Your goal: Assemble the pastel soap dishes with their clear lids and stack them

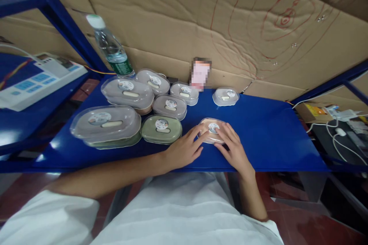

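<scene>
A small pinkish lidded container [212, 136] with a round label lies near the front edge of the blue table. My left hand [185, 146] rests at its left side, fingers spread, the fingertips touching the lid. From the right, my right hand [232, 144] reaches over the same container with its fingers apart, fingertips on the lid near the label. Neither hand is wrapped round it. To the left of my hands sits a green lidded container [169, 133], flat on the table.
Larger stacked containers [126, 122] and several smaller grey ones [178, 111] stand at the left. Behind them are a water bottle [115, 53] and a blurred-out upright object [200, 73]. Another small container [220, 101] sits at the back right, before a cardboard wall [161, 19].
</scene>
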A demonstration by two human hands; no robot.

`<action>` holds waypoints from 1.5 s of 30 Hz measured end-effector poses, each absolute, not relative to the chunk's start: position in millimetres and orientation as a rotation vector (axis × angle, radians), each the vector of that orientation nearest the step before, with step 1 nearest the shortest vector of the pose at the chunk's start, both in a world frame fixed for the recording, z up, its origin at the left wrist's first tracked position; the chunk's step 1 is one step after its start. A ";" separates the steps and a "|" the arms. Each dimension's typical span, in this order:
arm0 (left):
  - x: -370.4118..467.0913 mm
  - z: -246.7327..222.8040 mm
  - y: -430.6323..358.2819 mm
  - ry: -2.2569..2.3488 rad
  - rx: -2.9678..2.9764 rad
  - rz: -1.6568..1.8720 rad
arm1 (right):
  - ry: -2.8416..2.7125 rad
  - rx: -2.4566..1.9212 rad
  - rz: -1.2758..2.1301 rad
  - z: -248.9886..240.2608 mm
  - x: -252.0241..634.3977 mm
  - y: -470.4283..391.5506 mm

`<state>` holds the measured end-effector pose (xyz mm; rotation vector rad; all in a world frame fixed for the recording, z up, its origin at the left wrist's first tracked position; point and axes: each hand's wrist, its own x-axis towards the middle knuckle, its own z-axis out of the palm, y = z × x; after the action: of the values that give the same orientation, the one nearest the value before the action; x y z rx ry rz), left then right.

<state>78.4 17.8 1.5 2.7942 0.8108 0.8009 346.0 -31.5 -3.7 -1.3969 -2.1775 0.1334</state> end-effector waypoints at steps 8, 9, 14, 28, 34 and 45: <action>79.5 0.5 15.2 0.755 2.909 0.771 | -2.179 -1.322 0.241 2.1 359.4 -30.5; 79.9 0.3 14.9 0.726 2.937 0.763 | -2.175 -1.317 0.275 3.8 362.2 -31.2; 81.1 -1.6 14.3 0.664 2.999 0.742 | -2.182 -1.338 0.279 12.1 367.6 -35.8; 83.6 -14.7 13.9 0.643 2.951 0.687 | -2.014 -1.507 0.365 -4.7 381.9 -33.6; 81.4 -8.4 19.1 0.641 2.868 0.689 | -1.948 -1.511 0.404 -0.1 379.9 -34.1; 81.5 -6.8 19.5 0.714 2.701 0.744 | -2.009 -1.497 0.344 1.8 373.9 -35.0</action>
<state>81.5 19.5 -6.8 2.7008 0.7144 0.7437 373.9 -35.0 1.8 -1.4970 -2.0085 0.3438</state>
